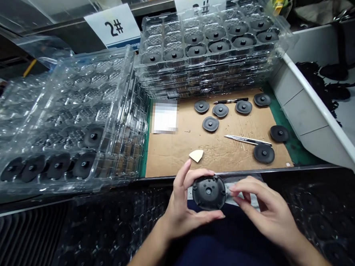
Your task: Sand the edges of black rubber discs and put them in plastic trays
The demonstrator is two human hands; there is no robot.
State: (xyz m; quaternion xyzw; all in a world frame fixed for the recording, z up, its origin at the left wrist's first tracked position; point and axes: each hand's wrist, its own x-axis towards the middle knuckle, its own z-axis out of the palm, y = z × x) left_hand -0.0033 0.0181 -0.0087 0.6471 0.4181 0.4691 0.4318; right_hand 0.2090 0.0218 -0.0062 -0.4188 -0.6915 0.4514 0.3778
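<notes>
A rounded black plastic part (pixel 209 192) is held up by its edges between the thumb and fingers of my left hand (pixel 183 201). Its face, with a central hole and small pegs round the rim, is turned up toward me. My right hand (pixel 260 204) is just right of that part, thumb and forefinger pinched together by its edge; what they grip, if anything, is too small to make out. Beyond my left fingertips a cream triangular piece (pixel 196 155) lies on the cardboard sheet (pixel 163 160).
Several similar black parts (pixel 210 124) lie on the cardboard with a pen (pixel 230 101) and a slim silver tool (pixel 246 140). Stacked clear trays (pixel 205 76) stand behind, more trays (pixel 78 90) at left. A white bin (pixel 314 105) edges the right side.
</notes>
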